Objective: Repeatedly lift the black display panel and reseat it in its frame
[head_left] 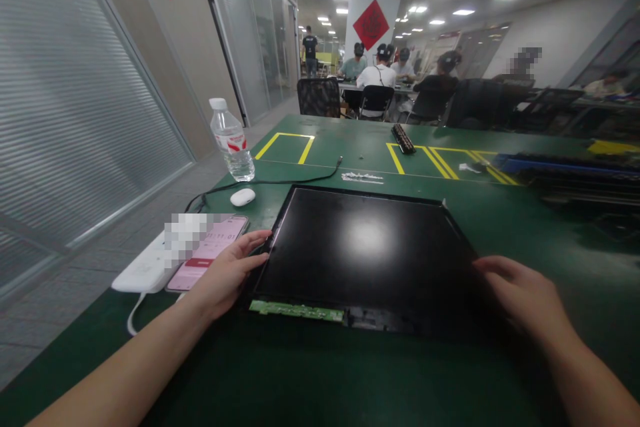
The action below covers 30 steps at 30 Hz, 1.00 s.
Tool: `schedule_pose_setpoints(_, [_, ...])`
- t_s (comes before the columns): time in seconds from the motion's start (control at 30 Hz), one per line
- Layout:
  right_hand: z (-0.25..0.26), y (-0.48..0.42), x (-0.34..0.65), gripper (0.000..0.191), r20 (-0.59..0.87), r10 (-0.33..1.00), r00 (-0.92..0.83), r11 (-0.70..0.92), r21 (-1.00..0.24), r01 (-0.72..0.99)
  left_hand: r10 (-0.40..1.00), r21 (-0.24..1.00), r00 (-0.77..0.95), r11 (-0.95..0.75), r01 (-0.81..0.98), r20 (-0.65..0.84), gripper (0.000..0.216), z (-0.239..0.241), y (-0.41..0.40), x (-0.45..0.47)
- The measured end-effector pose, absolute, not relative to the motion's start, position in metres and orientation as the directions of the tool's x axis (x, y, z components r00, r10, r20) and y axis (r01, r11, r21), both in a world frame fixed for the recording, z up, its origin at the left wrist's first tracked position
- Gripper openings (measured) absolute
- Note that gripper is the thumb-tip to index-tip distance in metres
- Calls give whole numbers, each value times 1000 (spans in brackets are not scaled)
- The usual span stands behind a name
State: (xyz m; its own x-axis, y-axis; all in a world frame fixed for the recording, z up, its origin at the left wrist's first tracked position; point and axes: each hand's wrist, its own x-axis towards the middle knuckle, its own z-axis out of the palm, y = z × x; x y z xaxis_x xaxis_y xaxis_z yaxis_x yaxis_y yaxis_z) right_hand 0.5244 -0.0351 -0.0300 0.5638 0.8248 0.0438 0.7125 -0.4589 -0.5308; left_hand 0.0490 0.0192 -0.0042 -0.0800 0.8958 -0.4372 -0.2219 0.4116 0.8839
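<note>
A black flat display panel (320,247) lies in front of me on the green table, glare from a lamp on its glossy face. Along its near edge at the left runs a narrow green circuit board (297,310). My left hand (230,273) holds the panel's left edge, fingertips and thumb against the frame. At the opposite side, my right hand (520,290) grips the right edge with bent fingers, slightly blurred; some of its fingertips are hidden. Beside my left hand lie a phone (220,247) with a lit screen and a white device (145,267) with a cable.
A water bottle (233,140), a white earbud case (243,197) and a black cable (280,181) are at the left. Behind the panel are white scraps (363,177), yellow tape marks (395,159) and a dark bit holder-like strip (403,139). Blurred dark parts (585,180) lie right. People sit beyond.
</note>
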Motion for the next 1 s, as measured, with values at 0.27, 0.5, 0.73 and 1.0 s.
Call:
schedule_pose_setpoints(0.27, [-32, -35, 524, 32, 54, 822, 567, -452, -543, 707, 874, 836, -26, 457, -303, -486, 69, 2, 15, 50])
schedule_pose_setpoints(0.5, [-38, -34, 528, 34, 89, 834, 545, -415, -551, 724, 871, 836, 73, 487, -251, -486, 119, 1, 15, 42])
schedule_pose_setpoints(0.73, [-38, -32, 528, 33, 97, 828, 552, -394, -599, 697, 882, 866, 146, 468, -174, -447, 111, -1, 13, 42])
schedule_pose_setpoints(1.0, [-35, -33, 520, 35, 36, 850, 525, -376, -655, 655, 914, 908, 66, 405, -102, -400, 97, 13, 14, 39])
